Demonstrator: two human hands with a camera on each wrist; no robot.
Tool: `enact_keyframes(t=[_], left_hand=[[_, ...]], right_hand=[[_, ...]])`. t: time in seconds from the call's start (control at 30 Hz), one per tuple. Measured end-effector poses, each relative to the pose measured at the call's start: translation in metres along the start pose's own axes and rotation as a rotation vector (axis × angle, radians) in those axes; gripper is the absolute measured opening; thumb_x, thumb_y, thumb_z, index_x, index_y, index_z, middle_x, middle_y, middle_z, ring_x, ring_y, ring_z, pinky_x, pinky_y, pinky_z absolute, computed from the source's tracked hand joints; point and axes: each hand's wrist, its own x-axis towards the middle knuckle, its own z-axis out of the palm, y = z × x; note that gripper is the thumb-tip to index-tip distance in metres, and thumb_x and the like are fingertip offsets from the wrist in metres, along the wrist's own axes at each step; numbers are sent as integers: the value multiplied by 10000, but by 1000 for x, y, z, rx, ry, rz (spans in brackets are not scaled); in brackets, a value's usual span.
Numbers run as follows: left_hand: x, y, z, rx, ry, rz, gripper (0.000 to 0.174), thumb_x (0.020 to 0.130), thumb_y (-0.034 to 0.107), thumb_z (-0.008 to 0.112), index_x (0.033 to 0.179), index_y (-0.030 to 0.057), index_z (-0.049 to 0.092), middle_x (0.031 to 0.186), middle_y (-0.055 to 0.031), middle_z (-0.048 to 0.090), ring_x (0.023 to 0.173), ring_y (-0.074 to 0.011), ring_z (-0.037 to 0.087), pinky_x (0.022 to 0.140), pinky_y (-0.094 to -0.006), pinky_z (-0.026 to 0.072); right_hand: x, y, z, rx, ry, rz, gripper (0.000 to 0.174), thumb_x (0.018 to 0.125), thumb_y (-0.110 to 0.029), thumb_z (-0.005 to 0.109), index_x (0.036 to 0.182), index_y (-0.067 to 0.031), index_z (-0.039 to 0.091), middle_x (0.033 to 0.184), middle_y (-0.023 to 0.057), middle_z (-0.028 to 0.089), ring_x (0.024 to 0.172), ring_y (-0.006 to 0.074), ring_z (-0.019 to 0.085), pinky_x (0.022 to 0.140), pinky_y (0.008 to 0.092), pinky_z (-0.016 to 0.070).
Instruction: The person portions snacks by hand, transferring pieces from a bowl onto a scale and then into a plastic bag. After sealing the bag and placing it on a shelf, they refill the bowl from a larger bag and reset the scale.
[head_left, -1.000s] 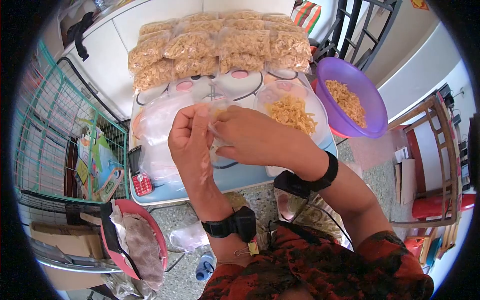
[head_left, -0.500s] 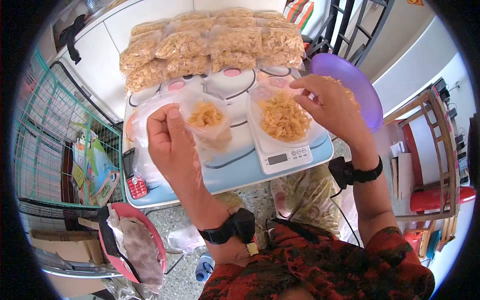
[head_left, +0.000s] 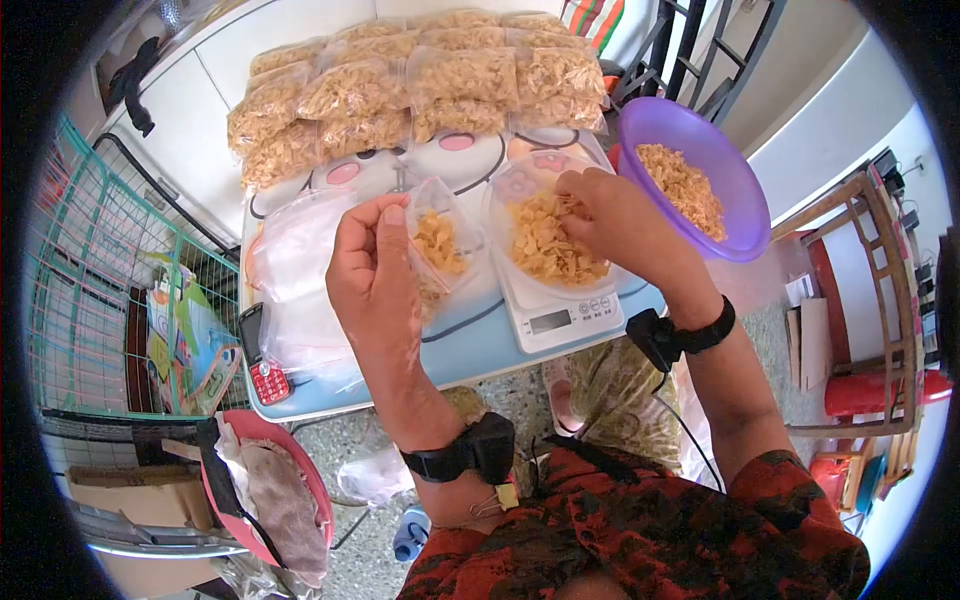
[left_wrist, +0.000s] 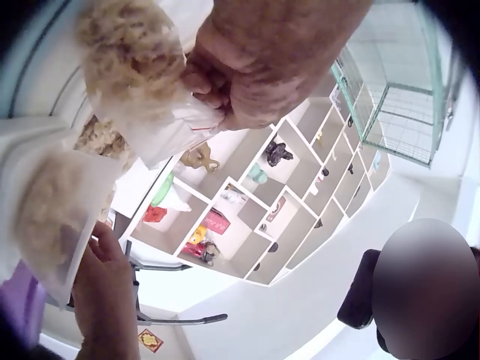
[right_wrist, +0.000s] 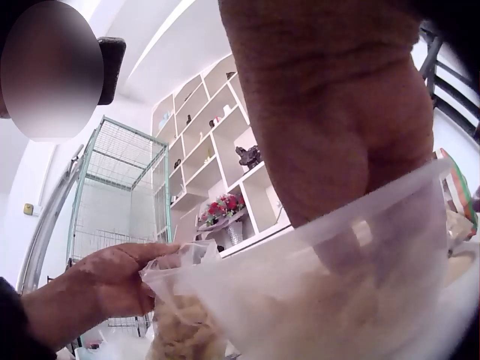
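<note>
My left hand (head_left: 372,262) pinches the upper edge of a clear plastic bag (head_left: 440,246) between thumb and fingers. Yellowish dried flakes partly fill this bag, which stands with its mouth open. My right hand (head_left: 622,222) reaches into a translucent bowl (head_left: 499,236), its fingers curled down on the dried flakes (head_left: 545,245) there. The bowl sits on a white kitchen scale (head_left: 552,322) with a small display. In the right wrist view, the bowl's cloudy wall (right_wrist: 337,300) blurs my right fingertips, and the bag (right_wrist: 184,319) hangs from my left hand (right_wrist: 105,285) beside it.
Filled bags (head_left: 355,88) are stacked along the back of the table. A purple basin (head_left: 740,190) of flakes stands at the right, flat plastic bags (head_left: 305,300) lie at the left near a red phone (head_left: 268,380). A green wire cage (head_left: 130,290) borders the left side.
My right hand has left the bag, crossed right over the bowl and lowered into its flakes, fingers closing. My left hand keeps the bag, now tilted nearer the scale.
</note>
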Motion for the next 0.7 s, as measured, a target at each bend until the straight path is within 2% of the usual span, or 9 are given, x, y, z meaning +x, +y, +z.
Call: enact_keyframes(t=[0.03,0.13,0.23,0.33,0.43,0.53,0.63,0.7], left_hand=[[0,0,0,-7,6,-2,171,973,151,563,1021,-3,623,852,4,617,739,-19,515,650,-166,421],[1,0,-3,25,25,-8,175,971,154,566,1025,-3,622,846,4,616,735,-18,515,641,-165,421],[0,1,-6,-17,11,-1,176,973,150,561,1030,-6,619,859,-5,622,739,-26,525,639,-169,429],[2,-2,-7,-52,14,15,178,973,148,559,1031,-9,617,871,-13,629,748,-33,538,649,-173,442],[2,-4,-9,-88,2,15,179,975,145,556,1035,-14,614,879,-19,632,756,-36,547,661,-173,450],[2,-3,-10,-90,9,13,181,976,143,554,1042,-16,610,885,-24,636,763,-40,553,665,-175,453],[0,0,-10,-63,15,5,182,977,143,553,1045,-18,606,888,-28,637,759,-42,555,661,-178,454],[0,0,-12,-85,6,4,182,977,142,552,1044,-18,605,889,-31,637,758,-43,556,661,-179,455]], right_hand=[[1,5,1,13,5,-26,240,796,-125,628,1011,-25,591,866,159,628,800,329,611,733,396,482],[-3,2,-13,123,52,57,221,808,-94,631,1006,-14,575,798,94,618,729,217,605,663,346,475],[-6,0,-30,230,133,72,224,836,-179,648,973,-10,590,771,140,642,674,273,630,618,369,503],[-9,-9,-47,534,60,285,189,863,-169,641,957,-14,585,727,62,623,606,141,607,543,296,485],[-10,-8,-44,699,76,226,151,879,-151,627,954,-25,589,724,7,602,583,51,574,487,234,450],[-11,-5,-35,748,12,235,167,881,-115,642,1020,-31,604,759,-5,609,581,41,546,520,206,444],[-13,-10,-27,361,-9,139,239,878,-160,655,1046,-2,592,816,47,633,625,102,589,582,256,480],[-13,-6,-19,204,4,69,313,867,-188,665,1089,16,581,869,90,638,677,160,608,644,291,493]])
